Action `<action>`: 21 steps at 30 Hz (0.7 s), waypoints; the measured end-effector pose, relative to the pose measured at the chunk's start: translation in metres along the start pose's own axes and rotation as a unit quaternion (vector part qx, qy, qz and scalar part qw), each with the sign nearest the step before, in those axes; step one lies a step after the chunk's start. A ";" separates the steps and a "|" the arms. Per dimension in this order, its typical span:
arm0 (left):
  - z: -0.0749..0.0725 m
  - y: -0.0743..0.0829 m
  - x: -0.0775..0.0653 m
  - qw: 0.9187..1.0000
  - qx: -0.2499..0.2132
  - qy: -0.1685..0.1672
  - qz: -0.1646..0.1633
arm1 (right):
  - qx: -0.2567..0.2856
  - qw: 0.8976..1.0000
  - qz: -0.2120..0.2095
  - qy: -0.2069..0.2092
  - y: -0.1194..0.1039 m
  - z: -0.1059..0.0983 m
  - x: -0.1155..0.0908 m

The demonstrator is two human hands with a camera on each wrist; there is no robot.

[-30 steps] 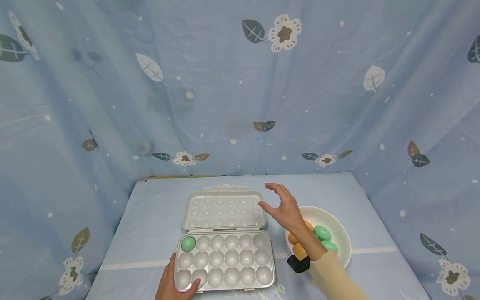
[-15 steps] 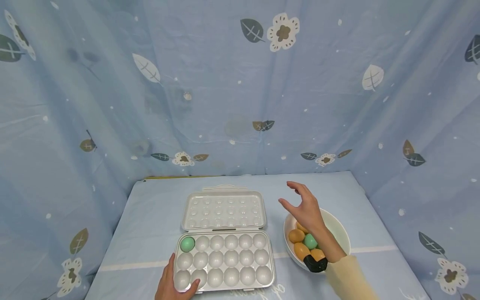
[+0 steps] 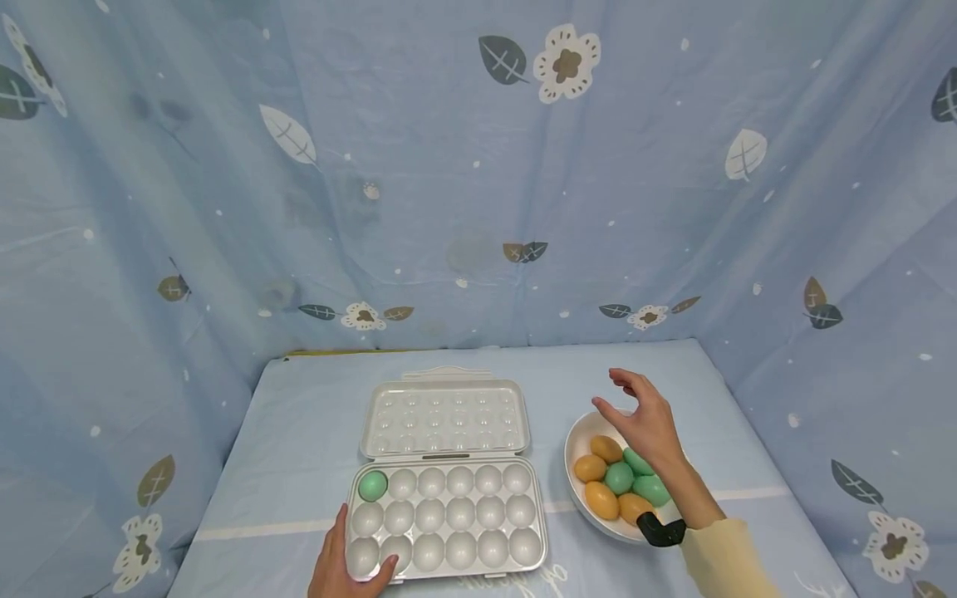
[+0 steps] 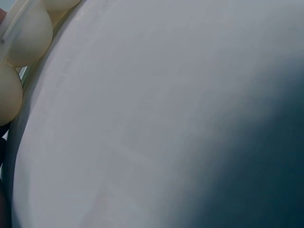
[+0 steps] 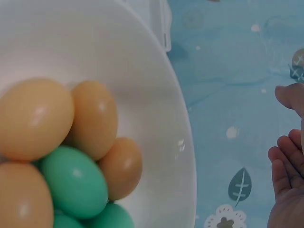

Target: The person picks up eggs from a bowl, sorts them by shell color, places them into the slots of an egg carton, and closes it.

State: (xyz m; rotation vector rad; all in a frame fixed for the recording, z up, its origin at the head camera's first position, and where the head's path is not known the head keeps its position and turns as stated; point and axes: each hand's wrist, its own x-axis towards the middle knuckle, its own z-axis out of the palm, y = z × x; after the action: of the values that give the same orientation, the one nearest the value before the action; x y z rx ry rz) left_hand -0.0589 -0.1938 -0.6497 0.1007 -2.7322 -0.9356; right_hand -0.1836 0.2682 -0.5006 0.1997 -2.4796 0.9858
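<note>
A light grey plastic egg box (image 3: 445,552) lies with its lid folded back, a green egg (image 3: 373,486) in its back-left cup. My left hand (image 3: 345,565) grips the near-left corner, fingers along the side and thumb over the front rim. In the left wrist view the undersides of the cups (image 4: 29,40) fill the top-left corner. My right hand (image 3: 649,423) hangs over the right side of a white bowl (image 3: 579,444), thumb and fingers apart, nothing between them. Orange eggs (image 3: 601,500) and green eggs (image 3: 619,478) are heaped in the bowl; the forearm hides its right part.
Behind the box's cups lies the clear-dimpled lid (image 3: 446,419). A pale blue cloth (image 3: 306,432) covers the table, and patterned blue curtains (image 3: 419,166) enclose the back and sides. A black strap piece (image 3: 661,529) sits at my right wrist.
My right hand has moved right, from beside the box's lid to over the bowl's right side, uncovering more eggs. The left hand stays at the box's corner.
</note>
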 end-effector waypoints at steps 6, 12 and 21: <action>-0.002 0.000 0.000 1.000 0.002 -0.011 -0.003 | -0.023 0.999 0.042 -0.021 0.013 -0.009 -0.012; -0.001 -0.001 0.001 1.000 0.007 -0.003 -0.002 | -0.035 0.996 0.070 -0.031 0.023 -0.013 -0.023; -0.003 -0.001 0.002 1.000 0.006 -0.019 -0.007 | -0.054 0.990 0.115 -0.068 0.033 -0.020 -0.038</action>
State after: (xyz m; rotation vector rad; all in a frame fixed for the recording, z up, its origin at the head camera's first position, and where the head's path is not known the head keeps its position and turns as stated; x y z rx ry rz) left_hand -0.0596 -0.1965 -0.6474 0.1054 -2.7770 -0.9335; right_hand -0.1532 0.3047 -0.5262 -0.0577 -2.7196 0.9513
